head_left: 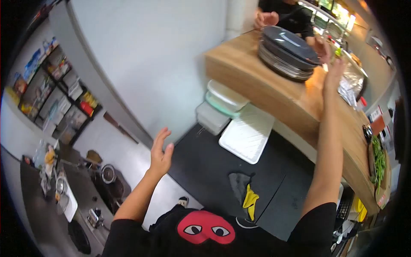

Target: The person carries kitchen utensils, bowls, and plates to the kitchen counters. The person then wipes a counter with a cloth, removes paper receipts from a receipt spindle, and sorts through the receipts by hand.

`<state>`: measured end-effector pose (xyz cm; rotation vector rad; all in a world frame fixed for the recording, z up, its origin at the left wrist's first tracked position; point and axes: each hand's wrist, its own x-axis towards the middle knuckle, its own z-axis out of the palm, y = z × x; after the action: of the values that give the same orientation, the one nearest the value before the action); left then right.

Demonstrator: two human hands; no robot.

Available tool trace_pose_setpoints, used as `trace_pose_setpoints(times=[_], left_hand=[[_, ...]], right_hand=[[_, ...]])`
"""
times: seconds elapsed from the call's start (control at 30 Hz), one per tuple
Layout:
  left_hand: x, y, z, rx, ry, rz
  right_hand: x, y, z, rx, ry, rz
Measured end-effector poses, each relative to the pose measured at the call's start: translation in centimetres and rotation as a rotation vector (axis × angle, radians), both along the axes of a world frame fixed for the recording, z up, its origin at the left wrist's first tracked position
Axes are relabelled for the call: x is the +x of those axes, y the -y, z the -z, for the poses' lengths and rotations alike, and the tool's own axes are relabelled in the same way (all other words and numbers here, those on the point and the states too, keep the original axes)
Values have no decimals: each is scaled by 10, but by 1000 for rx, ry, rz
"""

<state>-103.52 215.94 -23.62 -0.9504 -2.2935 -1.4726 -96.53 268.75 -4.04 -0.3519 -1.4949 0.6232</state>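
Note:
My left hand (161,155) is raised in the air with its fingers apart, and nothing is in it. My right hand (335,73) reaches over the wooden counter (239,60), fingers stretched out, holding nothing that I can see. Just left of it stands a stack of dark oval dishes (289,47) with clear, shiny rims lower down. Whether my fingertips touch the stack I cannot tell. Across the counter, another person's hands (266,19) are on either side of that stack.
Below the counter are plastic tubs (216,105) and a white tray (249,135). Grey and yellow cloths (250,201) lie on the dark surface. Crumpled foil (351,88) and green herbs (377,160) sit along the counter at right. A sink (113,190) and stocked shelves (58,92) are at left.

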Motion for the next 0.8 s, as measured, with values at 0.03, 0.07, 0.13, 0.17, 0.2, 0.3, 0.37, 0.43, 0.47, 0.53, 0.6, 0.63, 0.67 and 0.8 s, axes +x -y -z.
trace_pose_setpoints(times=[0.03,0.07,0.13,0.17,0.2,0.3,0.37,0.43,0.47,0.53,0.6,0.63,0.67,0.8], left_hand=[[7,28,13,9,75,-83],[9,51,22,24,142,-148],[8,85,33,68,193,-227],[6,102,39,92,183,-255],[7,116,35,81,186,-300],[-5,157,35,123,112,-327],[-9,178,33,162,96,-335],[-11,197,26,198,105,-326],[-11,207,23,184,99,-329],[-11,223,19,159,87,-339],[-17,244,26,178,87,-326],[-20,252,29,191,88,-318],[-21,258,32,201,94,-313],[-15,273,32,205,117,-335]], right_hand=[[2,9,-3,-10,-17,-39],[0,17,2,24,-16,14],[14,25,-7,126,-39,166],[21,47,-11,136,-85,105],[28,63,-10,168,-84,128],[44,105,13,236,-66,191],[48,119,30,277,9,273],[55,126,46,319,127,397],[58,129,50,307,160,388],[55,129,50,284,224,366],[52,126,55,337,237,442],[51,124,56,344,254,457],[52,121,57,352,271,472],[54,123,59,284,307,501]])
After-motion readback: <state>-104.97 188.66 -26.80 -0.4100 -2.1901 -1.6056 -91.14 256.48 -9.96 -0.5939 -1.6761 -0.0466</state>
